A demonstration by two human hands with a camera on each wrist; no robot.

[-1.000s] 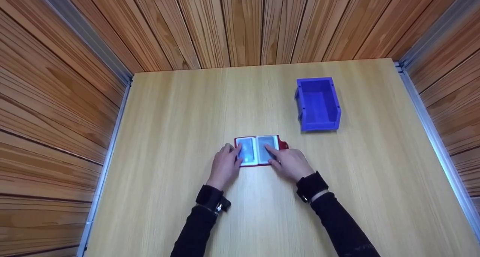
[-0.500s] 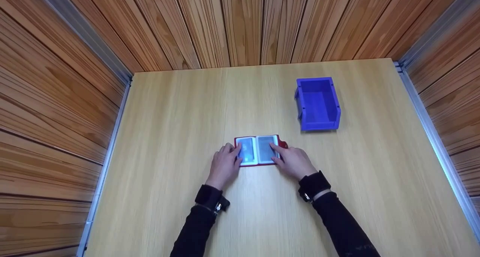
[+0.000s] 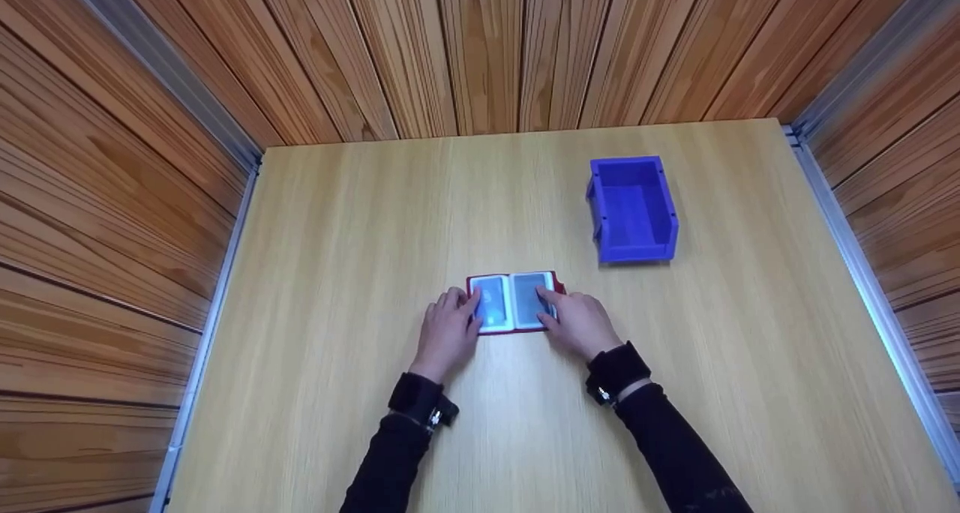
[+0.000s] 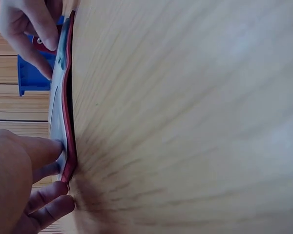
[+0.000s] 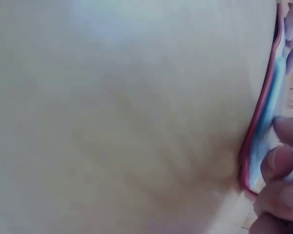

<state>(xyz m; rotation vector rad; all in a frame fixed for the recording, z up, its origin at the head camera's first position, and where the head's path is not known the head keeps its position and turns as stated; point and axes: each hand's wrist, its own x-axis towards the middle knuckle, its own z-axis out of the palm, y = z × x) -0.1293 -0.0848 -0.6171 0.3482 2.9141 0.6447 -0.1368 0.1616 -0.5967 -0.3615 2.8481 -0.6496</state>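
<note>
A red card holder (image 3: 512, 328) lies spread flat on the table, its clear bluish sleeves with white borders facing up. At its left edge my left hand (image 3: 447, 329) grips the cover, with a finger on the left sleeve. My right hand (image 3: 585, 324) holds the right edge, one finger over the right sleeve and the thumb near the lower corner. In the left wrist view, a red strap with a metal snap (image 4: 39, 42) shows by the right hand's fingers. The right wrist view shows those fingers curled at the card holder's (image 5: 263, 105) edge. The hands hide both side edges in part.
A blue plastic bin (image 3: 634, 209) stands at the back right, beyond the right hand. The light wooden table (image 3: 360, 220) is enclosed by wood-panelled walls (image 3: 487, 55) with grey metal rails (image 3: 217, 295) along the sides.
My right hand's finger has slid rightwards across the right sleeve towards the edge. Less of the red strap shows beside that hand now. My left hand has stayed at the left edge.
</note>
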